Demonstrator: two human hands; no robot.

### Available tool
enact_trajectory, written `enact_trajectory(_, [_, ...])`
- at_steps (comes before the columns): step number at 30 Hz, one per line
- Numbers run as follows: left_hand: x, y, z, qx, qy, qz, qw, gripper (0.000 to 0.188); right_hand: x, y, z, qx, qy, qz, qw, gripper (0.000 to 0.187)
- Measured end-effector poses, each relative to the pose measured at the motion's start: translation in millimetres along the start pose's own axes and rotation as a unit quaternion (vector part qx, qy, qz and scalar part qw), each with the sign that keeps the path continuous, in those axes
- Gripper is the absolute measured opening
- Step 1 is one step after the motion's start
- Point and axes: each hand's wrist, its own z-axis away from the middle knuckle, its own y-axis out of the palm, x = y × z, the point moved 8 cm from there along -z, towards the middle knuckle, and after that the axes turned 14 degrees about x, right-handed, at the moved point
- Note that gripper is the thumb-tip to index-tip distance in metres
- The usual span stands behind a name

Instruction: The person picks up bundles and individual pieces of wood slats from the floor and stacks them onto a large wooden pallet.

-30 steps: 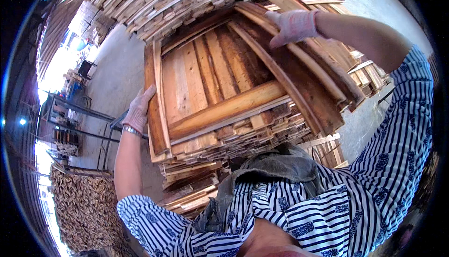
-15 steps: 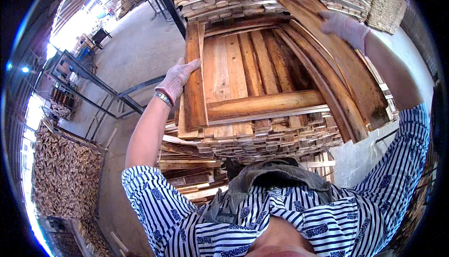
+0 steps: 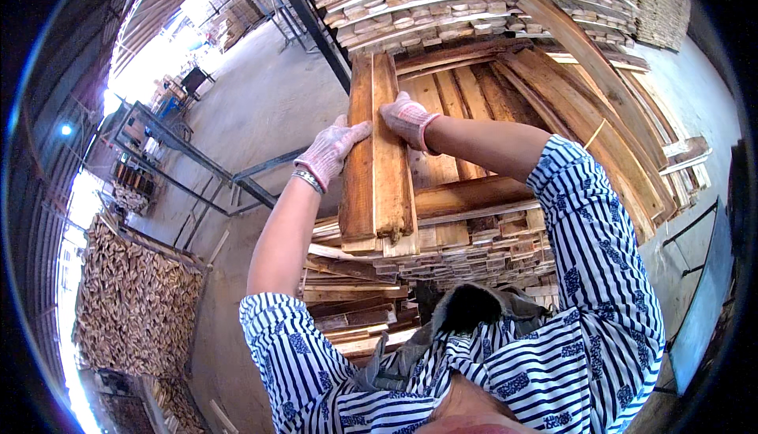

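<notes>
Two wooden boards lie side by side along the left edge of a timber stack. My left hand, in a pale knitted glove, grips the outer edge of the left board, with the thumb over its top. From the other side, my gloved right hand holds the right board, pressing it against the left one. Its fingers are partly hidden. Beneath and right of them is a layer of parallel planks, with a crosswise board at the near end.
Loose long boards lean at a slant on the right. Behind stands a tall wall of stacked planks. A dark metal frame is at the left, above a big pile of cut wood pieces. A bluish panel stands at far right.
My right hand has moved left from the slanting boards. A second board now lies beside the one under my left hand, which has kept its hold. The whole view has shifted.
</notes>
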Motion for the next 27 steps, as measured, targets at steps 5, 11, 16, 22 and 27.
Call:
enact_trajectory(5, [-17, 6, 12, -0.051, 0.090, -0.062, 0.993, 0.059, -2, -5, 6, -0.038, -0.035, -0.105, 0.993, 0.038])
enact_trajectory(11, [7, -7, -12, -0.042, 0.047, 0.115, 0.991, 0.053, -19, -19, -2, -0.127, -0.041, -0.239, 0.962, 0.032])
enact_trajectory(16, [-9, -11, -17, -0.039, -0.021, -0.034, 0.998, 0.066, -72, 8, 53, -0.121, -0.069, -0.676, 0.723, 0.058])
enact_trajectory(22, [-37, 20, -19, -0.032, -0.068, -0.348, 0.934, 0.090, -131, 115, 223, 0.008, 0.177, -0.364, 0.914, 0.087])
enact_trajectory(27, [-39, 26, -24, -0.074, -0.066, -0.422, 0.901, 0.092, -150, 188, 239, 0.147, 0.241, -0.352, 0.892, 0.083])
